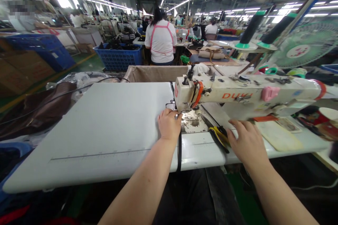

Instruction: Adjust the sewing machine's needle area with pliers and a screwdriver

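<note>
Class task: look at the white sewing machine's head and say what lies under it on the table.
Under the white sewing machine's head lies a worn metal plate, with a black strap running off the white table. The left hand covers the needle.

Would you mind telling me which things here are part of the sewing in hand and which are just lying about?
In use:
- sewing machine
- black strap, under the left hand at the needle
- right hand, flat on the white table

Lying about:
- yellow-handled scissors
- thread cones
- fan
- blue basket
- brown fabric
</note>
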Demonstrator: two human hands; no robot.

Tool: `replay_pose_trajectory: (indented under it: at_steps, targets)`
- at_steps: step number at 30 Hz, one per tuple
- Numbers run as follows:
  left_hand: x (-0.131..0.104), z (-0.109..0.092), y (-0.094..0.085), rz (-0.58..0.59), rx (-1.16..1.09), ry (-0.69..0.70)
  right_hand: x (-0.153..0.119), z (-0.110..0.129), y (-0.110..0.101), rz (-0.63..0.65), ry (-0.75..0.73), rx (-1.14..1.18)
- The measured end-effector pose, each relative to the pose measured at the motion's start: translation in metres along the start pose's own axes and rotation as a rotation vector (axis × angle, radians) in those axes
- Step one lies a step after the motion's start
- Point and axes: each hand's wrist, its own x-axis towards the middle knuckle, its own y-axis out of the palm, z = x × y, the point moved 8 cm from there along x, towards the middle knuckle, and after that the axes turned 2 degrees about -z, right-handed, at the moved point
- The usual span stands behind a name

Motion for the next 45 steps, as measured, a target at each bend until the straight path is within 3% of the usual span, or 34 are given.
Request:
replay_pose_trajectory:
  at_steps: [5, 11, 16, 23, 29, 32, 35, 40, 42, 45]
  targets:
    - [0.003, -0.005, 0.006, 0.017, 0.025, 0.044, -0.008, 0.027, -0.006, 0.038, -0.048, 0.007]
    - [0.006, -0.004, 0.003, 0.016, -0.018, 0.003, -0.01, 0.046, 0.009, 0.255, -0.094, -0.108]
    - [0.001, 0.005, -0.002, 0.044, -0.049, -0.068, -0.006, 0.055, 0.015, 0.35, -0.109, -0.177]
    - [-0.008, 0.011, -0.012, 0.05, -0.106, -0.143, -0.001, 0.068, 0.018, 0.38, -0.148, -0.281]
    - [-0.008, 0.016, -0.015, 0.028, -0.174, -0.176, 0.001, 0.064, 0.014, 0.386, -0.078, -0.274]
    - [-0.006, 0.017, -0.012, 0.031, -0.178, -0.154, -0.003, 0.049, 0.02, 0.592, 0.077, -0.072]
    - [-0.004, 0.016, -0.006, 0.047, -0.17, -0.117, -0.017, 0.048, 0.026, 0.81, 0.307, 0.408]
    - [-0.006, 0.019, -0.009, 0.029, -0.197, -0.16, -0.053, 0.096, 0.032, 1.038, 0.823, 1.429]
    - [-0.01, 0.017, -0.015, 0.032, -0.182, -0.171, -0.06, 0.117, 0.035, 1.066, 0.96, 1.603]
    - [-0.019, 0.014, -0.02, 0.078, -0.077, -0.161, -0.059, 0.139, 0.042, 1.077, 1.039, 1.734]
